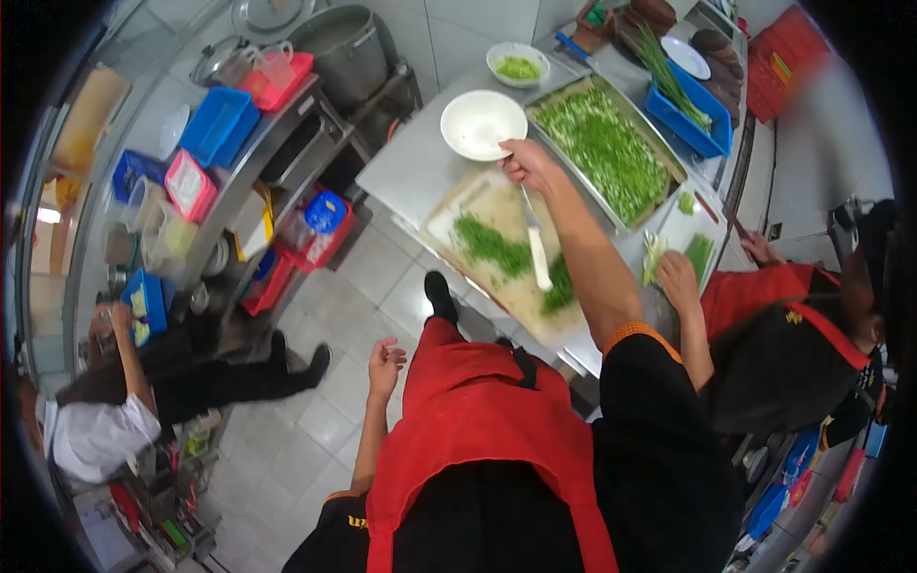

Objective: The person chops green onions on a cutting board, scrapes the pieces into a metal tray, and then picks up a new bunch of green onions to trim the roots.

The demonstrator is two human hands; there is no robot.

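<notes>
My right hand (pixel 523 162) is closed on the rim of a white bowl (pixel 483 124), which is held over the back of the cutting board (pixel 454 205). Below that hand, a knife with a cream handle (pixel 540 260) lies on the board beside chopped greens (pixel 492 245). To the right of the bowl stands a large tray of chopped green and white pieces (pixel 607 148). My left hand (pixel 386 365) hangs over the floor at my side, fingers apart and slightly curled, holding nothing.
A co-worker (pixel 783 334) stands at the right, hands at a white board (pixel 683 224). Behind are a small bowl of greens (pixel 518 67) and a blue basket (pixel 693 115) with long stalks. Another person (pixel 105 435) works at the left shelves. A large pot (pixel 341 57) stands back left.
</notes>
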